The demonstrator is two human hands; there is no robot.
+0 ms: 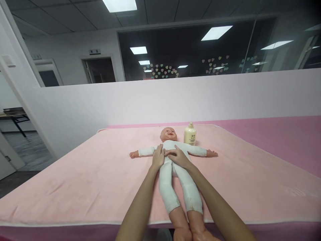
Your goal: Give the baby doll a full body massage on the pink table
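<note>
A baby doll [167,180] with a white cloth body lies on its back, arms spread wide, its head at the far end and its feet over the near edge. My left hand [158,157] rests along the left side of the doll's torso, fingers stretched toward its chest. Across the belly lies my right hand [178,157], flat with its fingers extended to the left, their tips close to my left hand. Neither hand grips anything. Beyond the doll's outstretched arm on the right stands a pale yellow pump bottle [190,134], upright.
A pink towel [100,180] with a white hem covers the table under the doll. Pink surface [283,137] shows behind and to the right. A low white wall [140,103] with glass above runs along the back. At far left stands a dark-legged table [17,124].
</note>
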